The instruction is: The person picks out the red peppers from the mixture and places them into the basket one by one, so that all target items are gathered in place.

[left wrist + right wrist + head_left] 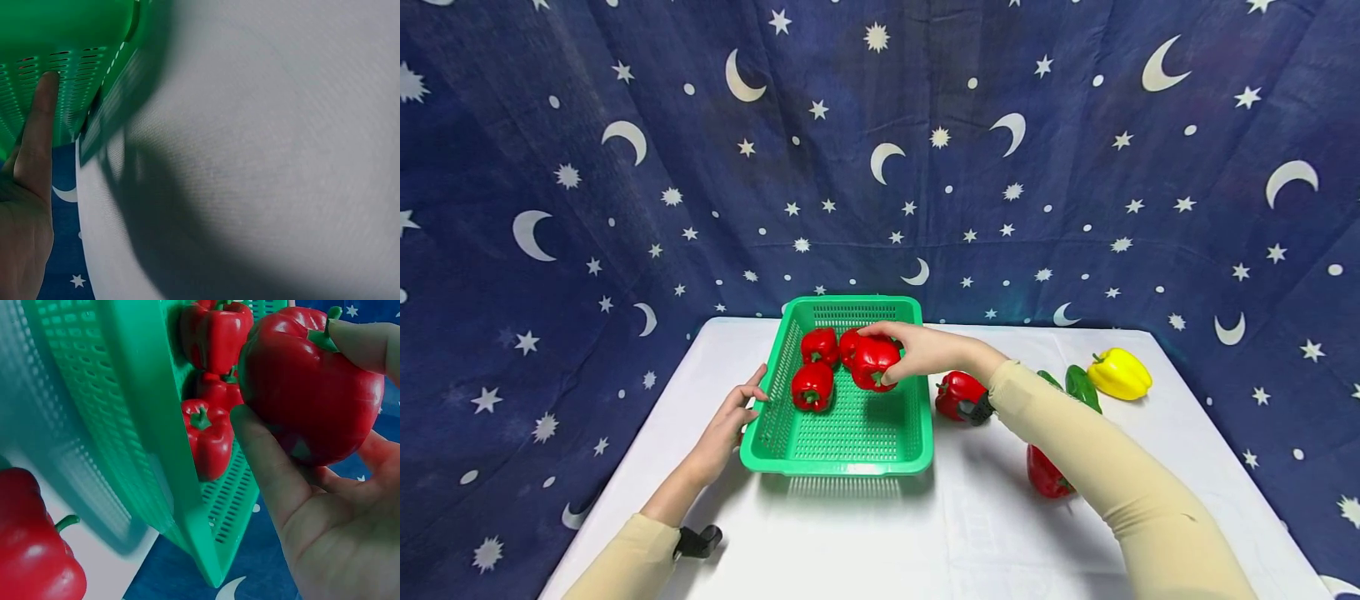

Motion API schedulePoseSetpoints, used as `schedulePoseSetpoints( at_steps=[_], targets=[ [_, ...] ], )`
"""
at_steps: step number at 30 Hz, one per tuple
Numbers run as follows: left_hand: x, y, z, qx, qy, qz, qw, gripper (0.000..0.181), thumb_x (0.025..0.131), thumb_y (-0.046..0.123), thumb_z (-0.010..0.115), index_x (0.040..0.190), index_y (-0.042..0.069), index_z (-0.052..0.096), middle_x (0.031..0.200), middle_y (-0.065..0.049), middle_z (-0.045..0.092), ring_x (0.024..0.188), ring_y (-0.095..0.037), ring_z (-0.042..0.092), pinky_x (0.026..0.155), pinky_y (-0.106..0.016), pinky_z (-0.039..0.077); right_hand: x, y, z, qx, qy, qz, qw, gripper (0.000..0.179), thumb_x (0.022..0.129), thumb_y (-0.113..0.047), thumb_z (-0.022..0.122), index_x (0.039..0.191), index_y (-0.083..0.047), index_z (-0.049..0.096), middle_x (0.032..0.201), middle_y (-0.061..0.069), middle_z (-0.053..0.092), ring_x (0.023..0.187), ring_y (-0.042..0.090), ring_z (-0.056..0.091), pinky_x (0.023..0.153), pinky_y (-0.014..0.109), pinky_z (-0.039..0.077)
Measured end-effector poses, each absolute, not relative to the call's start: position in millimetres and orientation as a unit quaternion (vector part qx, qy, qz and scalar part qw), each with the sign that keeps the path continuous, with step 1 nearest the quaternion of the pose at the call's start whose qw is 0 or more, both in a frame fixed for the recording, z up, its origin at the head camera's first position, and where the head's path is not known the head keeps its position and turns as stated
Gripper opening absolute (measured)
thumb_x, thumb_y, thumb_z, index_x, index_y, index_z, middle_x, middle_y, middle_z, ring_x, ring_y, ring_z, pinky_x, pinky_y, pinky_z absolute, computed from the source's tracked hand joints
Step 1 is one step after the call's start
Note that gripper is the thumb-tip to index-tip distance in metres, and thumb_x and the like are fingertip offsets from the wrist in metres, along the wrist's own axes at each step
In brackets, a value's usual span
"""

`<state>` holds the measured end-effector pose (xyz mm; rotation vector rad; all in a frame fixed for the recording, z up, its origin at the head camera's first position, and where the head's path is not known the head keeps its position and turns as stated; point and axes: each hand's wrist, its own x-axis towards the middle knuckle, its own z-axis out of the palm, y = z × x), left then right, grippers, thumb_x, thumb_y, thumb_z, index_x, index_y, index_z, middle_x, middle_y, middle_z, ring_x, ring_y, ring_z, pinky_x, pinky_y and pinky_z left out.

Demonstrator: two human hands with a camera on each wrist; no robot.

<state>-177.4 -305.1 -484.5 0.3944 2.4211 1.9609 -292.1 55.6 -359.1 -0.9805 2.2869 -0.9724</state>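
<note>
My right hand [917, 348] holds a red bell pepper [875, 363] over the green basket [837, 467], with thumb and fingers around it. In the right wrist view, the thumb lies beside the green stem of this pepper [312, 387]. Three more red bell peppers sit inside the basket, among them a front one [812, 386] and a back-left one [819, 345]. The third [848, 347] is partly covered by the held pepper. At the basket's left side, my left hand [726, 429] touches the wall with fingers fairly straight; one extended finger [39, 131] shows against the slotted side.
Right of the basket lies a red bell pepper [957, 394], with another [1048, 473] partly behind the right sleeve. Green peppers [1082, 387] and a yellow bell pepper [1120, 373] lie farther right on the white table [865, 550]. A dark blue curtain [850, 208] hangs behind.
</note>
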Motion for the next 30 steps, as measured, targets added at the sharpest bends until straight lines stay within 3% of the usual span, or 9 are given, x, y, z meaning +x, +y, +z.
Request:
schedulePoseSetpoints(
  at_steps=[9,16,25,30],
  targets=[
    [-178,-304,-484,0.122,0.767,0.630,0.004,0.026,0.098,0.003,0.035,0.122,-0.001,0.044,0.171,0.000,0.013,0.153,-0.036,0.008,0.085,-0.039,0.049,-296,41,-364,-0.350,0.836,-0.343,0.247,0.082,0.078,-0.015,0.080,0.151,-0.028,0.046,0.144,-0.001,0.048,0.121,0.024,0.051,0.091,0.036,0.050],
    [-179,-304,-484,0.119,0.773,0.623,0.001,0.026,0.097,0.002,0.035,0.121,-0.001,0.045,0.171,-0.001,0.013,0.154,-0.037,0.006,0.092,-0.048,0.043,-302,30,-366,-0.356,0.837,-0.326,0.259,0.081,0.078,-0.018,0.083,0.150,-0.024,0.047,0.144,0.001,0.050,0.123,0.022,0.050,0.092,0.035,0.050],
    [-178,-304,-483,0.121,0.770,0.627,0.001,0.026,0.098,0.003,0.035,0.121,0.000,0.045,0.171,-0.002,0.013,0.154,-0.037,0.008,0.088,-0.038,0.049,-309,14,-370,-0.359,0.840,-0.295,0.279,0.082,0.077,-0.020,0.086,0.149,-0.019,0.047,0.136,0.001,0.054,0.119,0.020,0.052,0.091,0.033,0.050],
    [-178,-304,-484,0.122,0.771,0.625,0.000,0.025,0.098,0.004,0.035,0.121,0.000,0.045,0.171,-0.001,0.013,0.154,-0.037,0.007,0.088,-0.039,0.048,-311,8,-374,-0.354,0.847,-0.269,0.291,0.079,0.078,-0.023,0.085,0.148,-0.022,0.048,0.133,0.000,0.054,0.118,0.019,0.051,0.090,0.033,0.050]
  ],
)
